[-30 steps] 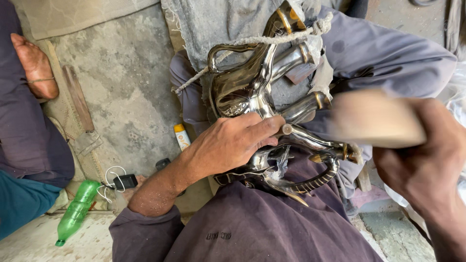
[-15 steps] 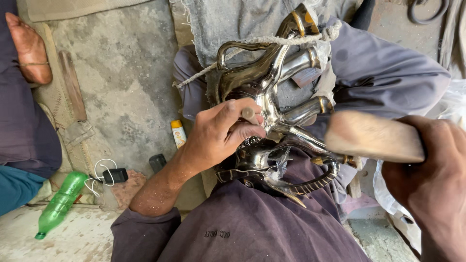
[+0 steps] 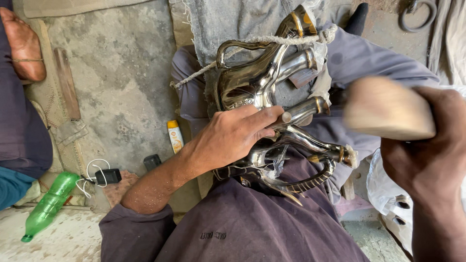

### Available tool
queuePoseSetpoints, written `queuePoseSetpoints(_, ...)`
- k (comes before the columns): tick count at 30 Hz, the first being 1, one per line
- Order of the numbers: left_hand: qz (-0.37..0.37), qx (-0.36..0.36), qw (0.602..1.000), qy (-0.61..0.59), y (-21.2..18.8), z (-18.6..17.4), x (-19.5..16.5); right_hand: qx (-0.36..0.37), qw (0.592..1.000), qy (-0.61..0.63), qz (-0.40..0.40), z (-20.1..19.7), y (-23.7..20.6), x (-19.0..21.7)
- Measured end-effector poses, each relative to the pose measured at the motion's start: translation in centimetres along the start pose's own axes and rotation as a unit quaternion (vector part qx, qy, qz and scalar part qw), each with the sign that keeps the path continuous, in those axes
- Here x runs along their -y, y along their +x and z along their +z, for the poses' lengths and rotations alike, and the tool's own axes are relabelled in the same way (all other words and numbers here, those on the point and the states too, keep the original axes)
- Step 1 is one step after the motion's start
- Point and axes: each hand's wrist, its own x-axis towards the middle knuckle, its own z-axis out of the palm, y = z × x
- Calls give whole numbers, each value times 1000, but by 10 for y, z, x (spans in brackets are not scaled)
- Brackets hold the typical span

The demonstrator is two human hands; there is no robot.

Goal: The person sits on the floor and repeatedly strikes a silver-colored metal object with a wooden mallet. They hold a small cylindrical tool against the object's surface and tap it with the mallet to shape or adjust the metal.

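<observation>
A shiny brass animal figure (image 3: 262,82) with curved horns lies across my lap on a grey cloth (image 3: 228,24), tied with a rope (image 3: 291,40). My left hand (image 3: 233,136) presses down on the figure's middle, fingers wrapped over a metal leg. My right hand (image 3: 427,155) grips a pale wooden mallet (image 3: 388,109), raised at the right and blurred by motion, a little apart from the figure.
A green plastic bottle (image 3: 46,206) lies on the concrete floor at lower left. Near it are a black charger with white cable (image 3: 108,175), a small yellow tube (image 3: 174,136) and a wooden stick (image 3: 65,82). Another person's foot (image 3: 22,43) rests at upper left.
My left hand has shifted slightly on the figure, keeping its hold. The mallet in my right hand has swung and now sits higher at the right.
</observation>
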Motion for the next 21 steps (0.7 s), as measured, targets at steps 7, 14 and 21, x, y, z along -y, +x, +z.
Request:
queuePoseSetpoints(7, -13, 23, 1000, -1, 3, -6, -6, 59, 987, -145, -20, -1, 16, 15)
queuePoseSetpoints(14, -11, 17, 1000, -11, 6, -5, -8, 69, 931, -339, -114, -1, 18, 28)
queuePoseSetpoints(21, 12, 45, 998, 36, 2, -7, -8, 77, 955, -281, -56, -2, -2, 1)
